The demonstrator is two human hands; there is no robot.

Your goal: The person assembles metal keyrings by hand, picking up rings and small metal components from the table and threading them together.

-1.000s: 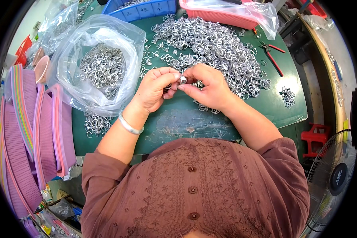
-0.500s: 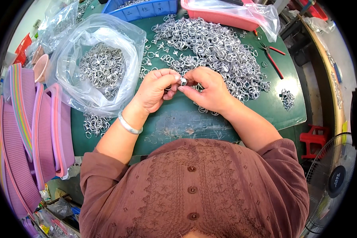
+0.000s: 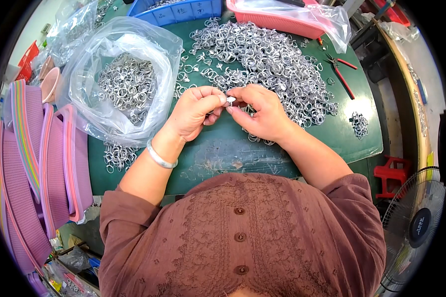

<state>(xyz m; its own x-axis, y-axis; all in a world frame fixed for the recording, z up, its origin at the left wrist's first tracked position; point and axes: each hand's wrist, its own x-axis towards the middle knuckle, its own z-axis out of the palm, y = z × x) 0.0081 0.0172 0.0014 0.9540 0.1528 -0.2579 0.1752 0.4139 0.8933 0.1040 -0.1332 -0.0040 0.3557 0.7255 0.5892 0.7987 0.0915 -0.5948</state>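
Observation:
Between the fingertips of both hands is a small silver ring [image 3: 230, 99] with a bright flat top. My left hand [image 3: 198, 110] pinches it from the left, thumb and forefinger together, the other fingers curled in. From the right, my right hand [image 3: 259, 113] pinches the same ring with thumb and forefinger. Just beyond the hands spreads a large heap of silver rings [image 3: 277, 59] on the green table [image 3: 218, 158]. A clear plastic bag [image 3: 77, 106] stands open to the left, with a pile of rings [image 3: 129, 81] inside.
Red-handled pliers [image 3: 343, 79] lie right of the heap, near a small ring cluster [image 3: 360, 124]. Another cluster [image 3: 119, 156] lies below the bag. A blue bin [image 3: 183, 14] and a pink basket [image 3: 277, 22] stand at the back. Purple baskets [image 3: 54, 168] lean at left; a fan [image 3: 416, 227] stands at right.
The ring has turned slightly between my fingertips, so its flat top shows at another angle. Both hands stay in nearly the same place.

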